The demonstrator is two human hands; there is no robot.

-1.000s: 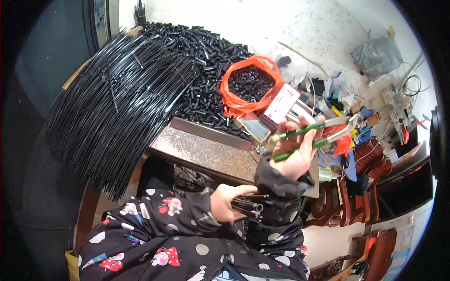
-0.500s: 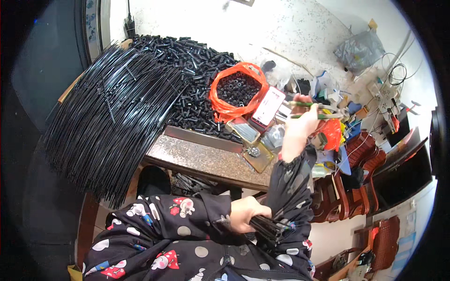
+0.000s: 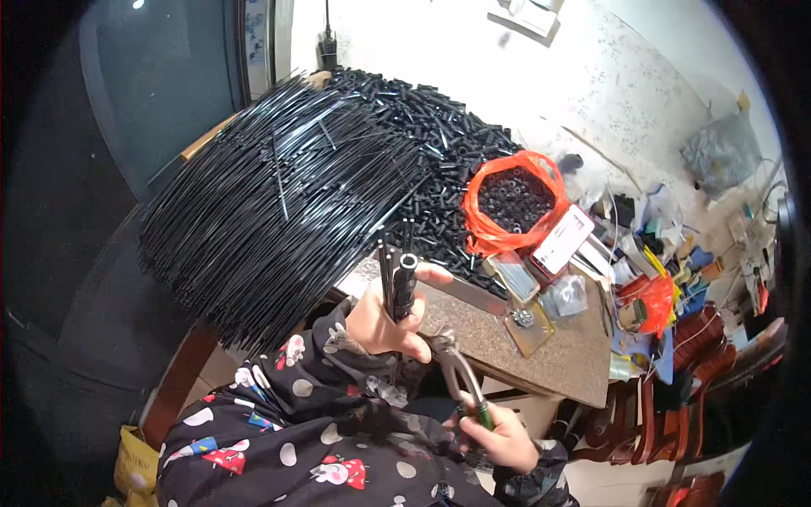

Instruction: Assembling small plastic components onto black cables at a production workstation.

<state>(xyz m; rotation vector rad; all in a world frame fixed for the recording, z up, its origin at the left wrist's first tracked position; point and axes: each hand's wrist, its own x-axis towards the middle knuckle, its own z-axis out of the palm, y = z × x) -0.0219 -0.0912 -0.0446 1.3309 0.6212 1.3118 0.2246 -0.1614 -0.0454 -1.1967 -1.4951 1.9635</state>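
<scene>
In front of the table's edge, my left hand (image 3: 376, 321) is closed around several thin black rods (image 3: 385, 275). It also grips a short, thick black tube (image 3: 405, 291) whose round open end points up. My right hand (image 3: 503, 439), lower and to the right, is wrapped round the green handles of a pair of pliers (image 3: 463, 376). The metal head of the pliers is by my left thumb. Whether its jaws bite on anything is hard to make out.
A large heap of long black rods (image 3: 270, 211) overhangs the table's left side. Behind it lies a pile of short black tubes (image 3: 405, 110). An orange bag (image 3: 481, 228) of small black rings stands near a phone (image 3: 564, 241). Clutter fills the right end.
The pliers have come down from the table's right side toward my left hand. My left hand has risen from my lap with the rods, and the tube now shows in it. The view has shifted.
</scene>
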